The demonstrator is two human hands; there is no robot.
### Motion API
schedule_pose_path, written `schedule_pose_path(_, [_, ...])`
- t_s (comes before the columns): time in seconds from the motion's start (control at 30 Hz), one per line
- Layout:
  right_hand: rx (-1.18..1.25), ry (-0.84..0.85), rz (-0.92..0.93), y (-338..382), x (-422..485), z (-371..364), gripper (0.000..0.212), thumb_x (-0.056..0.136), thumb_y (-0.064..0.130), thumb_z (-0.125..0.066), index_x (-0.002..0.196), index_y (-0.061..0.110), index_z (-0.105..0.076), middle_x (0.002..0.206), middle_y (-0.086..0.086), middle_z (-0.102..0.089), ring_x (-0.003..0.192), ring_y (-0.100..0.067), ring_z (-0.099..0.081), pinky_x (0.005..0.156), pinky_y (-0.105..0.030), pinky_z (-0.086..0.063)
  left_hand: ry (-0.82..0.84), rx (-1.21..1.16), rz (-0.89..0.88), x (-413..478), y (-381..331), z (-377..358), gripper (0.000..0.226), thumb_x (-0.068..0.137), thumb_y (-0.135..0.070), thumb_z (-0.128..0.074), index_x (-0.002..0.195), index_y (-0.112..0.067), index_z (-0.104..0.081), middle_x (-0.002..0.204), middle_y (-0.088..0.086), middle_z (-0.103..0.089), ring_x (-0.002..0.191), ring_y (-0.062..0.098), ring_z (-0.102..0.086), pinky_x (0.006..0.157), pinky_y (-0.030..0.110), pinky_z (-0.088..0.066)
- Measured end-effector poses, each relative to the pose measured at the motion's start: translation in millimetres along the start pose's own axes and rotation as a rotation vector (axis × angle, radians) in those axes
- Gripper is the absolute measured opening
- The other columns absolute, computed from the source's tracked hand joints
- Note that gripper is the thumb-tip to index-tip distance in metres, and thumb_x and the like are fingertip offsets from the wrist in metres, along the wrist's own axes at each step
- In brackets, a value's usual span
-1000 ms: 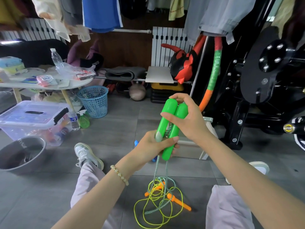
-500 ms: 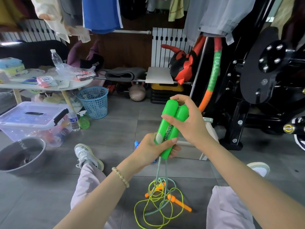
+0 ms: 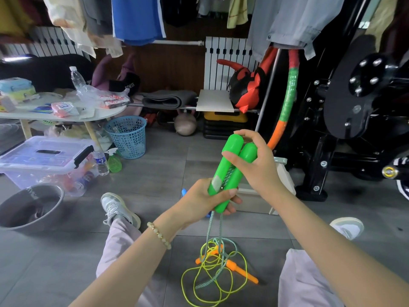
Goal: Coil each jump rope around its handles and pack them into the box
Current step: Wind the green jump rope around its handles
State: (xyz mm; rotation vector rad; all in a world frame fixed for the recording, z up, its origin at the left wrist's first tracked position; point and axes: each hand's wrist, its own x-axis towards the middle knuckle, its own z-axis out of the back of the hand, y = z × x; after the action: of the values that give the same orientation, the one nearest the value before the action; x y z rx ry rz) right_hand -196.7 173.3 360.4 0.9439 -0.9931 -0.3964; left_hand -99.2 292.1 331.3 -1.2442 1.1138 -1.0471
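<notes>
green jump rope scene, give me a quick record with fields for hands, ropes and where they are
green handles: side by side, tilted, off the floor
left hand: grips their lower ends
right hand: holds their upper ends
grey-green cord: hangs from handles to floor, uncoiled
orange-handled jump rope: loose on floor

Blue basket, metal bowl, kettlebell

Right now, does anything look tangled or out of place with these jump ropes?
Yes. The braided cord hanging from the green handles drops into the yellow cord of the orange-handled rope on the floor; the two lie intermixed, so they may snag during coiling.
</notes>
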Motion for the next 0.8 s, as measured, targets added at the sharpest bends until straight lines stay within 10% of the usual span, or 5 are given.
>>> schedule_pose_path(0.1, [0.096,0.036,-0.144,0.7,0.5,-0.1,0.07,0.073,0.02,-0.079,0.132,0.018,-0.041,0.106,0.006,-0.057,0.09,0.007,-0.058,0.08,-0.012,-0.046,0.006,0.003,-0.004,2.3,-0.5,1.0,0.021,0.093,-0.012,-0.057,0.107,0.003,-0.056,0.08,0.0,-0.073,0.067,0.012,-0.068,0.064,0.022,-0.055])
schedule_pose_path(0.23, [0.263,0.356,-0.424,-9.8,-14.7,0.6,0.077,0.068,0.072,-0.06,0.123,0.021,-0.045,0.093,0.006,-0.064,0.079,-0.006,-0.062,0.075,-0.025,-0.049,-0.026,-0.068,-0.012,5.9,-3.1,0.5,0.014,0.095,-0.01,-0.053,0.103,0.0,-0.059,0.071,-0.002,-0.072,0.06,0.007,-0.066,0.057,0.015,-0.051])
schedule_pose_path(0.47, [0.245,0.596,-0.549,-24.2,-28.6,-5.1,0.081,0.079,0.077,-0.034,0.122,0.012,-0.055,0.085,-0.01,-0.061,0.076,-0.012,-0.051,0.086,-0.029,-0.046,-0.106,-0.172,-0.009,16.4,-1.9,13.9,0.018,0.095,-0.013,-0.053,0.098,0.002,-0.062,0.081,0.01,-0.071,0.065,0.013,-0.068,0.064,0.022,-0.055])
schedule_pose_path(0.6, [0.056,0.553,-0.519,-23.3,-27.4,-2.6,0.038,0.096,0.044,-0.036,0.11,0.011,-0.05,0.073,0.005,-0.05,0.051,0.004,-0.045,0.053,-0.01,-0.034,-0.141,-0.242,0.002,19.8,-4.9,22.4,0.015,0.096,-0.013,-0.051,0.098,-0.003,-0.061,0.078,0.005,-0.072,0.067,0.014,-0.069,0.062,0.022,-0.055])
schedule_pose_path(0.8, [-0.248,0.54,-0.343,-24.2,-18.7,1.0,0.015,0.089,0.049,-0.049,0.098,0.038,-0.046,0.089,0.014,-0.062,0.087,-0.002,-0.061,0.083,-0.029,-0.045,-0.135,-0.138,0.026,25.5,-8.7,32.7,0.016,0.095,-0.018,-0.053,0.104,-0.005,-0.058,0.084,0.008,-0.068,0.071,0.013,-0.069,0.065,0.024,-0.057])
